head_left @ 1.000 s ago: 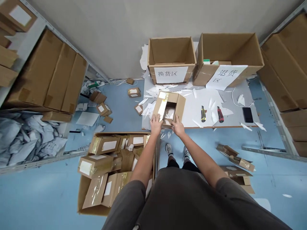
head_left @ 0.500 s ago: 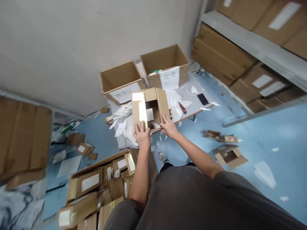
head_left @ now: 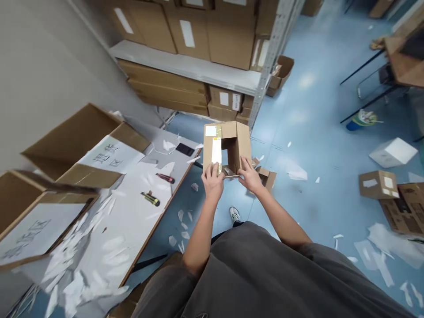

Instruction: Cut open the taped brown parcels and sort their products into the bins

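Note:
Between my hands I hold an open cardboard box (head_left: 228, 130), its flaps spread outward and its inside facing me. A white label and shiny tape run along its left flap. My left hand (head_left: 213, 182) grips the near left corner, fingers on the taped flap. At the near right corner, my right hand (head_left: 250, 176) is closed on the edge of the right flap. Something small and pale lies inside the box, too unclear to name. The box is held in the air above the floor, to the right of the table.
On the white table (head_left: 126, 221) at left lie a red utility knife (head_left: 165, 178), a yellow utility knife (head_left: 150, 198), a phone (head_left: 184, 149) and paper scraps. Two large open boxes stand there. A metal shelf (head_left: 198, 75) stands ahead; opened cartons (head_left: 266, 179) lie on the floor beyond my hands.
My view and body have turned right, away from the table and toward the shelf and open floor. The box has come along in both hands, with much the same grip.

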The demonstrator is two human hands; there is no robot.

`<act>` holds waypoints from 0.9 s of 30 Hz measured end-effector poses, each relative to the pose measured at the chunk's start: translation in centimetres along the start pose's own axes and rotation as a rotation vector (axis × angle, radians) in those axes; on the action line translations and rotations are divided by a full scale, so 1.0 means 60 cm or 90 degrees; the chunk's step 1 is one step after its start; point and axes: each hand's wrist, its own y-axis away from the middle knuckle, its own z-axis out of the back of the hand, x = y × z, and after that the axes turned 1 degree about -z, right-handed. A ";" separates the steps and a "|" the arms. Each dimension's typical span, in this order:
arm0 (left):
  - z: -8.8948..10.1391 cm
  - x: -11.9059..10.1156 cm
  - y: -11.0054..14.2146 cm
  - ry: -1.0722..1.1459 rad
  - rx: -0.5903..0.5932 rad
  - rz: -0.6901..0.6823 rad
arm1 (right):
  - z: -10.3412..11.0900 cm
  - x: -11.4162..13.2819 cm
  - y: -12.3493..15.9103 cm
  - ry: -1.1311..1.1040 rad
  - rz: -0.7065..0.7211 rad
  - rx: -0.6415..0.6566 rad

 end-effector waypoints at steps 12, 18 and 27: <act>-0.046 -0.088 -0.074 0.045 0.047 -0.120 | 0.089 -0.227 0.031 0.041 -0.117 0.024; 0.017 0.031 -0.006 0.014 -0.018 0.118 | 0.031 -0.122 -0.108 0.052 0.040 0.084; 0.106 0.200 0.342 -0.002 -0.164 0.498 | -0.166 0.210 -0.205 -0.026 0.379 0.193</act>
